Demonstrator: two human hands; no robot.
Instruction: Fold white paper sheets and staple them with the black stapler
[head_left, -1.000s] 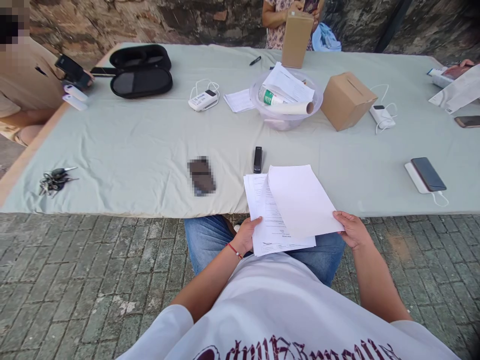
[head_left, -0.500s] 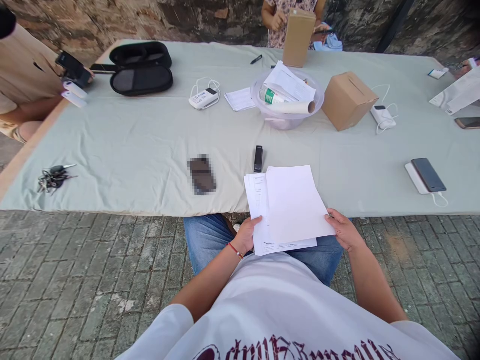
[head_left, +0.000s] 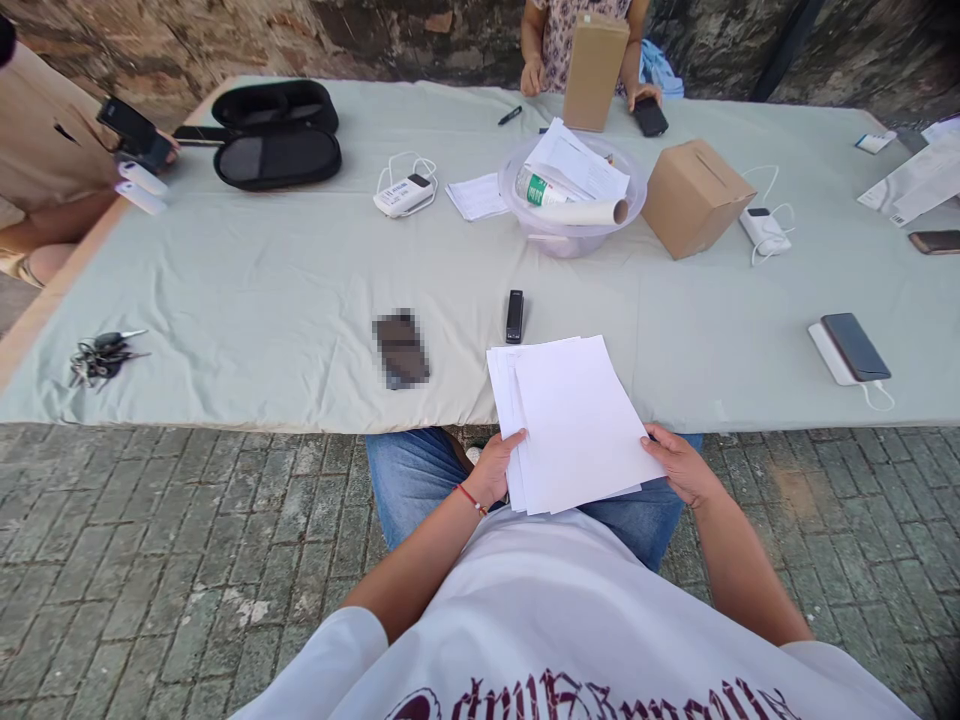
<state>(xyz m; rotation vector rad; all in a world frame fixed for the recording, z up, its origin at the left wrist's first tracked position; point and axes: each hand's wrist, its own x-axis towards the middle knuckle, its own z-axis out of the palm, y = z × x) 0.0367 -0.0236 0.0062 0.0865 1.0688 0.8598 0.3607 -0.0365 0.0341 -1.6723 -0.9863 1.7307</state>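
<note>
A loose stack of white paper sheets (head_left: 581,420) lies across the table's near edge and over my lap, its top sheet blank. My left hand (head_left: 495,467) pinches the stack's left edge, thumb on top. On the right, my right hand (head_left: 679,465) grips the edge of the top sheet, the thumb resting over it. Just beyond the papers stands a black stapler (head_left: 514,316). A dark, pixelated phone-like object (head_left: 403,350) lies to the left of the sheets.
A plastic basin (head_left: 574,240) holds papers and a cardboard roll, beside a cardboard box (head_left: 694,200). Keys (head_left: 105,358) lie left; a phone on a power bank (head_left: 851,350) lies right. An open black case (head_left: 277,150) is farther back. Other people sit at the left and far sides.
The top sheet has shifted left and toward me, covering more of the sheets below. My right hand moved slightly left with it. Across the table, a person's hand lowered a black device.
</note>
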